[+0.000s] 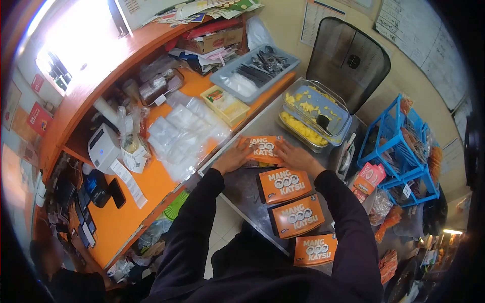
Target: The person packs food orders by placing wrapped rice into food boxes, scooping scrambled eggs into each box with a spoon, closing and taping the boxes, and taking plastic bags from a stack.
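An orange food box (262, 147) printed "MANG KATSU" sits at the far end of the row on the metal table. My left hand (233, 157) grips its left end, and my right hand (297, 155) grips its right end, fingers over the lid. Some of the contents show along the near edge beneath the lid. Nearer to me stand a second box (285, 185), a third box (297, 216) and a fourth box (315, 249), all with their lids down. The undersides of both hands are hidden.
Behind my right hand is a glass container (313, 113) of yellow food. Blue baskets (399, 149) with packets stand at right. On the orange counter (108, 222) lie plastic bags (184, 129), a cutlery tray (255, 73) and a printer (104, 148). Another person (65, 262) is at lower left.
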Demonstrator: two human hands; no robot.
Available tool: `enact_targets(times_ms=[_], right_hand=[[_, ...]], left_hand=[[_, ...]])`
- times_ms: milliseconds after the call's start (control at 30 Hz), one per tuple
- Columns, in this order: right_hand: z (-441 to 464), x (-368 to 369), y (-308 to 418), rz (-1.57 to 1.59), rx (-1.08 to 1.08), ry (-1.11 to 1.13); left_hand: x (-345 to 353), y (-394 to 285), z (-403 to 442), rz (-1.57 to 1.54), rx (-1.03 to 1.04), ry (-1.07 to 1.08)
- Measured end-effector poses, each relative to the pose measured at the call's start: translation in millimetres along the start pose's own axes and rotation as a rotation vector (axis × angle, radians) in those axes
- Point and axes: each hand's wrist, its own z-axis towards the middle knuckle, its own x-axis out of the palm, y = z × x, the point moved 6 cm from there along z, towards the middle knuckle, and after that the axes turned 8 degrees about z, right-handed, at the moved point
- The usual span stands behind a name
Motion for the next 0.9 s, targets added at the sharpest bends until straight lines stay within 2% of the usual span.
enact_targets(times_ms=[100, 300, 500, 600, 700, 800, 900], right_hand=[[5, 1, -2, -0.025, -0.012, 0.011], [7, 4, -14, 0.229, 0.12, 0.23], [5, -11, 1, 0.253, 0.066, 0.134], [7, -8, -12, 0.314, 0.138, 0.044], [15, 3, -21, 0.314, 0.109, 0.126], [23, -25, -18, 0.519, 0.336, 0.372], [12, 9, -17, 0.2, 0.164, 0.306]], left_hand=[[0, -2, -1, -0.049, -0.046, 0.03], [-3, -2, -2, -0.111, -0.049, 0.006], [-4, 1, -4, -0.159, -0.054, 0.025], [-6, 0, -3, -0.153, -0.066, 0.043], [-13, -2, -1, -0.23, -0.078, 0.046], [-13, 0, -4, -0.222, -0.051, 0.048], [0, -5, -8, -0.139, -0.037, 0.075]])
